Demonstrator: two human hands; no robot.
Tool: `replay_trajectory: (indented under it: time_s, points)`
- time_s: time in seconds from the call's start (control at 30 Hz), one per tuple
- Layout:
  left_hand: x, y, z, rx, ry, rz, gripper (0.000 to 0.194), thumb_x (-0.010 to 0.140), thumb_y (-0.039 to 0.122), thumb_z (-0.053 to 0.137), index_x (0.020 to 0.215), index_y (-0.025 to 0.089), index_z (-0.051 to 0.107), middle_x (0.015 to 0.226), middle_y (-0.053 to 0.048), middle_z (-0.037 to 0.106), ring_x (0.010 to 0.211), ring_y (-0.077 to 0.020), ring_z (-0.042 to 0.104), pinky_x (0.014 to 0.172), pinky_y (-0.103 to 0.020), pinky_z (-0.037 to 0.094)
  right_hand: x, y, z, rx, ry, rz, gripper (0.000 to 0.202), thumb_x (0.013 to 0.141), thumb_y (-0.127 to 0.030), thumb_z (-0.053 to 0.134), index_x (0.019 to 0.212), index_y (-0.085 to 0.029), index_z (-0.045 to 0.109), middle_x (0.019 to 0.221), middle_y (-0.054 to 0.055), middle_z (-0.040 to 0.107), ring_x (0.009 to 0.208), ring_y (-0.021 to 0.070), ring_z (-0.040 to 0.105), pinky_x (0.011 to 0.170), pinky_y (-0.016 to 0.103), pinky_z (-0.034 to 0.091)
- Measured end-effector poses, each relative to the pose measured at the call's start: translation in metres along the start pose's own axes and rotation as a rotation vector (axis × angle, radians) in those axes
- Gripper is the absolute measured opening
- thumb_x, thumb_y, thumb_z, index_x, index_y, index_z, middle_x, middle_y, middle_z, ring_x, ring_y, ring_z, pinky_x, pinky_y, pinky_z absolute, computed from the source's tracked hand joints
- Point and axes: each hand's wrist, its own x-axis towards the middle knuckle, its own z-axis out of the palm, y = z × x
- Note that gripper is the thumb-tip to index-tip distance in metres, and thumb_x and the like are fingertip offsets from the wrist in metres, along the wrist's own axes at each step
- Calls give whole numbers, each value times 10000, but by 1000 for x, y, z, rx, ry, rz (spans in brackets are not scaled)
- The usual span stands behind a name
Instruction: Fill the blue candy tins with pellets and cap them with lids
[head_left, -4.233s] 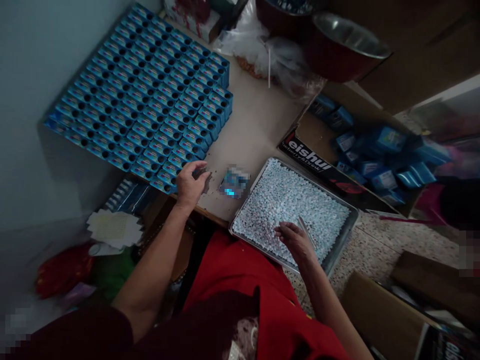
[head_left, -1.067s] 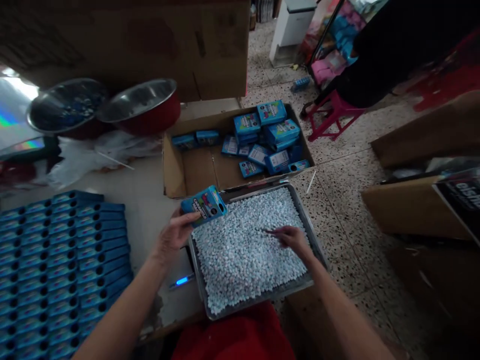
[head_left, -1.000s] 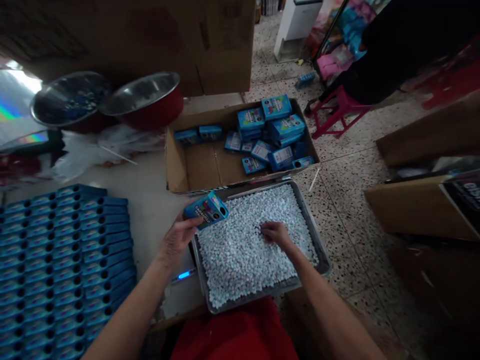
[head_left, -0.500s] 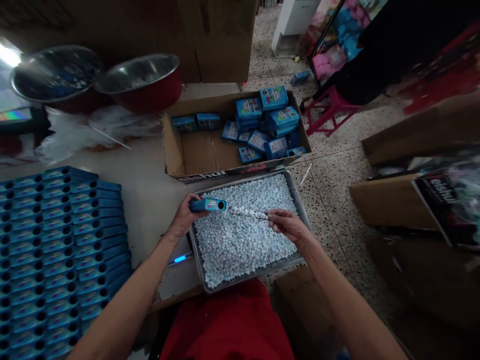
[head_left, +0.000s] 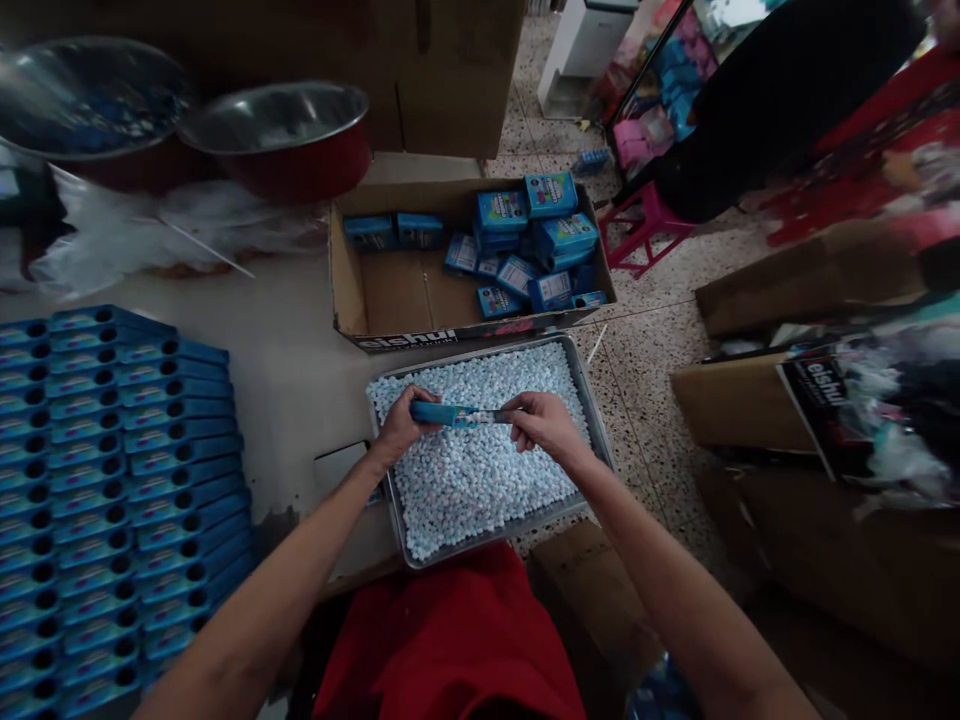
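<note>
A metal tray full of small pale blue and white pellets lies in front of me. Above its left half, my left hand is closed around a small blue box, held on its side with its open end facing right. My right hand pinches a thin scoop whose far end reaches the box's opening; a few pellets show there. Beyond the tray a cardboard box holds several blue boxes, some standing, some lying tilted.
Many blue boxes with round holes stand in rows at the left. Two metal bowls and clear plastic bags are at the upper left. A person in black is near a pink stool. Cartons stand at the right.
The scoop has moved left, from beside the blue box to its opening, and the row of pellets on it no longer shows. The left hand and box have shifted slightly right.
</note>
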Motion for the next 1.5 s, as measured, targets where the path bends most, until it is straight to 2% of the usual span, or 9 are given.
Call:
replay_trajectory:
  time_s: [0.13,0.23,0.43,0.57,0.67,0.73,1.1,1.27,1.5]
  points:
    - [-2,-2,-8,388,79,127,403,614,283,795,949,221,580,1040,-71,659,1010,-288,618,910,-434,477,-11,-9,1,-51,38,-52,195,809,-321,668,908,-155,691,502,-12,637,357,111,581,337,160,378]
    - [-5,13,-9,645,40,265,448,647,237,786,1070,231,635,1189,-105,651,1166,-347,547,1030,-500,393,-34,4,-30,-36,117,-60,289,811,-395,686,973,-156,705,538,-10,647,381,116,579,363,183,411]
    - [-5,40,11,956,-149,409,315,777,76,573,1029,246,656,1070,-103,677,1092,-334,574,1060,-539,344,-64,132,-113,83,457,166,450,632,-478,813,907,-131,736,557,4,643,459,131,580,443,231,468]
    - [-6,27,0,794,-74,299,378,737,8,499,1017,231,621,1037,-76,680,1022,-280,611,1012,-469,419,-22,182,-74,317,325,230,505,544,-466,872,899,-134,733,554,-18,638,469,117,571,470,226,474]
    - [-10,11,-19,647,32,160,325,707,74,588,989,231,612,1051,-57,695,1033,-267,615,924,-403,476,21,170,-22,445,146,205,468,573,-444,863,902,-139,731,551,-37,624,448,91,536,445,198,435]
    - [-11,3,-30,599,78,99,303,693,138,653,978,231,614,1052,-47,711,1035,-268,616,932,-407,478,38,156,-7,492,86,216,425,574,-405,864,871,-133,730,545,-34,617,436,77,512,422,182,402]
    - [-12,-10,-29,435,80,147,242,760,242,691,984,223,599,1105,-52,728,1081,-245,645,989,-415,463,-8,75,-55,525,-85,155,417,632,-363,908,946,-136,754,598,-8,662,438,46,514,409,139,370]
    - [-17,-13,-30,379,80,161,245,759,222,702,985,217,606,1120,-60,726,1071,-243,651,984,-412,468,-12,31,-43,311,-12,73,427,660,-416,861,944,-119,747,584,1,668,420,78,558,407,168,416]
    - [-18,-13,-34,426,55,107,281,749,218,721,1006,210,608,1123,-63,717,1084,-257,640,968,-406,477,-21,-17,1,-47,62,-54,284,795,-368,665,948,-135,721,510,-25,617,368,119,575,350,180,379]
